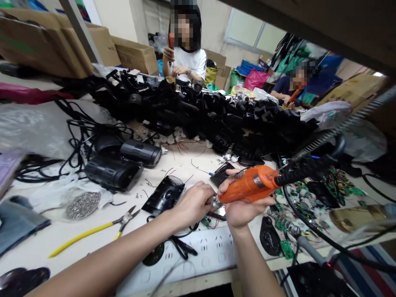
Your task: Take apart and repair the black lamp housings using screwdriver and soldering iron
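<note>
My right hand (244,212) is wrapped round an orange electric screwdriver (247,185), which lies nearly level and has a black cable at its rear. Close to its tip, my left hand (196,200) has its fingers pinched together. What they hold is hidden, though a small shiny part (216,202) shows between the two hands. An open black plastic casing (163,194) rests on the table just left of my left hand. Behind the screwdriver lies a flat black piece (220,175), partly covered.
Yellow-handled cutters (89,237), a heap of screws (83,205) and black cylindrical housings (113,171) lie left. A white power strip (204,249) runs along the front. Circuit boards (346,183) and a soldering iron (312,249) lie right. Two people sit beyond black parts (192,109).
</note>
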`<move>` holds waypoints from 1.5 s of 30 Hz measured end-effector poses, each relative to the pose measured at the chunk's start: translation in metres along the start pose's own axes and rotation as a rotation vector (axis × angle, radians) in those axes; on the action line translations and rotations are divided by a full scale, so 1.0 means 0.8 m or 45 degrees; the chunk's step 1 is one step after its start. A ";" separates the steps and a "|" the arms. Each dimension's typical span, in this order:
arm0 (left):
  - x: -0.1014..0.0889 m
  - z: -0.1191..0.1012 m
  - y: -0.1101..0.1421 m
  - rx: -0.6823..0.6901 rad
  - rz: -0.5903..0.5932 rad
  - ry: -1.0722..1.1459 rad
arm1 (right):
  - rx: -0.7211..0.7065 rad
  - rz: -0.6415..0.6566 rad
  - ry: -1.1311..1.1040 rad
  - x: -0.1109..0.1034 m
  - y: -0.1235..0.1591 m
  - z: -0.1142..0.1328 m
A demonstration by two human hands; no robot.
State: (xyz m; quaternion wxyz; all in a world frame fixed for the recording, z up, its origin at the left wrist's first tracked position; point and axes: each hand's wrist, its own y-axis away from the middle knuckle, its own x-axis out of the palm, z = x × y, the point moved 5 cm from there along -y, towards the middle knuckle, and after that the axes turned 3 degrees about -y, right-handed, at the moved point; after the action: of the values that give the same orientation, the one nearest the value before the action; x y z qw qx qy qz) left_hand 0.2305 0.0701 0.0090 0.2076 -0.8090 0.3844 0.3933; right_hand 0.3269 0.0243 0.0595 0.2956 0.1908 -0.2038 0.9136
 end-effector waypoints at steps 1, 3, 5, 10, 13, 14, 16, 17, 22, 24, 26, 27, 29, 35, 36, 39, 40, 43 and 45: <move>0.000 0.000 0.000 0.000 0.003 -0.003 | 0.015 -0.003 -0.003 0.000 0.000 -0.001; 0.000 0.001 0.001 -0.003 0.005 -0.009 | 0.045 -0.015 -0.008 0.001 -0.001 -0.004; 0.000 0.001 0.001 -0.014 -0.001 -0.017 | 0.071 -0.015 -0.010 0.003 -0.002 -0.005; -0.002 0.001 0.002 -0.030 -0.018 -0.043 | 0.088 0.055 0.035 0.011 -0.007 -0.005; -0.004 0.000 0.004 -0.021 -0.023 -0.060 | 0.082 0.063 0.048 0.012 -0.009 0.001; -0.006 -0.001 0.005 -0.017 -0.024 -0.066 | 0.081 0.043 0.038 0.011 -0.009 0.005; -0.008 -0.004 0.007 0.008 -0.023 -0.072 | 0.067 -0.004 0.006 0.009 -0.009 0.014; -0.009 -0.006 0.008 0.032 -0.024 -0.069 | 0.054 -0.020 -0.010 0.009 -0.009 0.019; -0.011 -0.010 0.004 0.121 -0.046 -0.016 | -0.020 0.010 -0.061 0.010 -0.007 0.046; -0.012 -0.008 0.001 0.092 -0.042 -0.034 | -0.073 -0.001 -0.047 0.003 -0.008 0.053; -0.015 -0.010 0.000 0.071 -0.053 -0.038 | -0.145 -0.054 0.045 -0.011 -0.011 0.056; -0.016 -0.013 0.000 0.074 -0.062 -0.034 | -0.183 -0.088 0.115 -0.020 -0.013 0.055; -0.014 -0.026 -0.001 0.113 -0.029 -0.104 | -0.239 -0.148 0.267 -0.040 -0.019 0.048; 0.014 -0.062 -0.005 0.213 0.180 -0.478 | -0.229 -0.286 0.401 -0.088 -0.032 0.028; 0.017 -0.064 -0.005 0.223 0.198 -0.503 | -0.211 -0.307 0.351 -0.091 -0.031 0.029; 0.021 -0.065 -0.005 0.237 0.230 -0.539 | -0.167 -0.332 0.184 -0.088 -0.021 0.036; 0.020 -0.064 -0.005 0.234 0.233 -0.542 | -0.161 -0.321 0.140 -0.083 -0.017 0.038; 0.017 -0.062 -0.003 0.231 0.237 -0.537 | -0.160 -0.246 0.070 -0.066 -0.005 0.040; 0.016 -0.062 -0.002 0.243 0.235 -0.521 | -0.137 -0.190 0.057 -0.054 -0.001 0.034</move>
State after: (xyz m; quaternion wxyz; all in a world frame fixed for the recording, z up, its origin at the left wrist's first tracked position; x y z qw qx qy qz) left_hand 0.2607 0.0337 0.0290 0.3199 -0.6506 0.4422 0.5281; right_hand 0.3663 -0.0082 0.0619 0.3771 0.1690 -0.2311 0.8808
